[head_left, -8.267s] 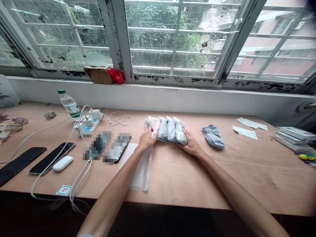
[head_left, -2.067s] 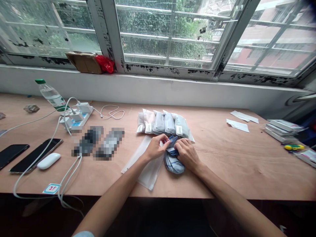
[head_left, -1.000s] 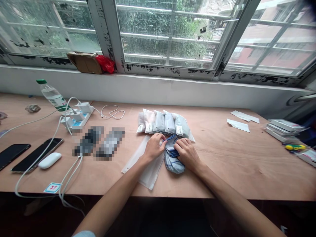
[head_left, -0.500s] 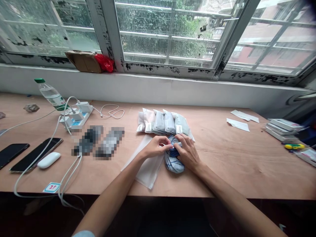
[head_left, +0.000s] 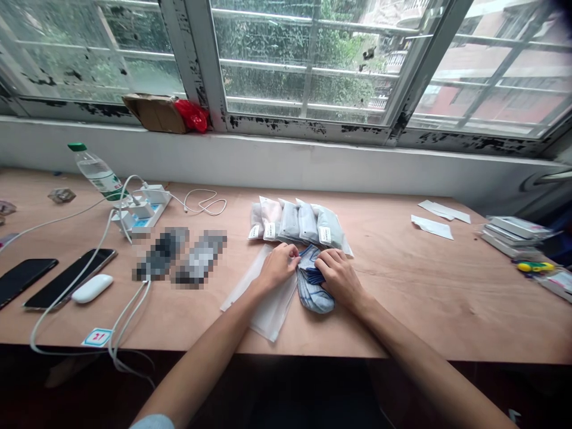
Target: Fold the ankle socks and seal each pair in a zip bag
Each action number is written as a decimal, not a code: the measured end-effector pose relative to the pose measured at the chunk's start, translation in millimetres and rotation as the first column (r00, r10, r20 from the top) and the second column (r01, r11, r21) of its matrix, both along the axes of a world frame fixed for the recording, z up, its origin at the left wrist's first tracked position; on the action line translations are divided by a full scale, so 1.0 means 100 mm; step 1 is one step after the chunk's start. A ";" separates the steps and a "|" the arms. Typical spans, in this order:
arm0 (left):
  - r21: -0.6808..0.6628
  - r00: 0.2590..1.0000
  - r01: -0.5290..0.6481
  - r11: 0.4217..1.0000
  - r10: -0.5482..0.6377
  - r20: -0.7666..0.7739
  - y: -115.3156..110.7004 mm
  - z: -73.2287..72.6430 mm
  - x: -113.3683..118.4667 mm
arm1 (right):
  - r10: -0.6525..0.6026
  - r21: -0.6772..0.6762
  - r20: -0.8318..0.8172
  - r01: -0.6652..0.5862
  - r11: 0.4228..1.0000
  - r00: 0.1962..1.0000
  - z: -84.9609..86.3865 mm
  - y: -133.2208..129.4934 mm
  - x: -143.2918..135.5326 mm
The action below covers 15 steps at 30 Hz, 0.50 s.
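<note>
A pair of folded grey-blue socks (head_left: 315,296) with dark blue stripes lies on the table in front of me. My right hand (head_left: 340,275) grips their right side, fingers curled over the dark blue bands. At the upper left edge of the socks is my left hand (head_left: 279,266), its thumb and fingers pinched together; what is between them, if anything, is too small to make out. Under that hand a flat, frosted plastic bag (head_left: 270,319) rests on the wood, partly covered by my wrist. Just beyond both hands, several filled frosted bags (head_left: 289,221) with white labels stand in a leaning row.
On the left are phones (head_left: 71,279), a white mouse (head_left: 92,289), a power strip (head_left: 152,217) with cables and a bottle (head_left: 99,173). Paper slips (head_left: 432,227) and stacked flat boxes (head_left: 513,232) lie on the right. The table's front edge (head_left: 313,356) runs below my forearms.
My left hand has drawn a little to the left, away from my right hand, uncovering more of the socks' upper part. My right hand stays on the socks.
</note>
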<state>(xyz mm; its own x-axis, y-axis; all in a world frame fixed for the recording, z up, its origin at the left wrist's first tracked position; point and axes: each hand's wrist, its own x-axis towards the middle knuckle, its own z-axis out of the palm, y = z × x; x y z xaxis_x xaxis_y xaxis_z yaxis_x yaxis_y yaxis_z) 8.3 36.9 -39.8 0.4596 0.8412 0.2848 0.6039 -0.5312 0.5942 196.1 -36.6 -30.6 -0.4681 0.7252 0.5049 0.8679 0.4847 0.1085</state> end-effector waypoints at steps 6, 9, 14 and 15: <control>-0.099 0.977 0.070 0.993 -0.048 0.207 -0.02 0.09 0.03 | 0.035 0.022 -0.067 -0.034 0.999 0.997 -0.01 0.00 0.00; -0.263 0.904 0.268 0.927 -0.148 0.401 -0.07 0.18 0.04 | 0.077 0.049 -0.089 -0.073 0.996 0.993 0.00 0.00 0.00; -0.411 0.847 0.447 0.795 -0.229 0.480 -0.12 0.28 0.03 | 0.074 -0.006 -0.092 -0.075 0.997 0.993 -0.01 0.02 0.00; -0.413 0.856 0.438 0.799 -0.231 0.463 -0.11 0.28 0.03 | 0.070 -0.020 -0.098 -0.072 0.997 0.993 -0.02 0.02 0.01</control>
<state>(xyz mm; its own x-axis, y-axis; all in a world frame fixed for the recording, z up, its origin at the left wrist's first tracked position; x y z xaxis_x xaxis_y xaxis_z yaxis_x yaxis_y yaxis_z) 11.2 25.7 -11.4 0.6838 0.7242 0.0891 0.1213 -0.2332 0.9648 196.7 -34.3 -33.1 -0.4686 0.7041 0.5335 0.8369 0.5472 0.0130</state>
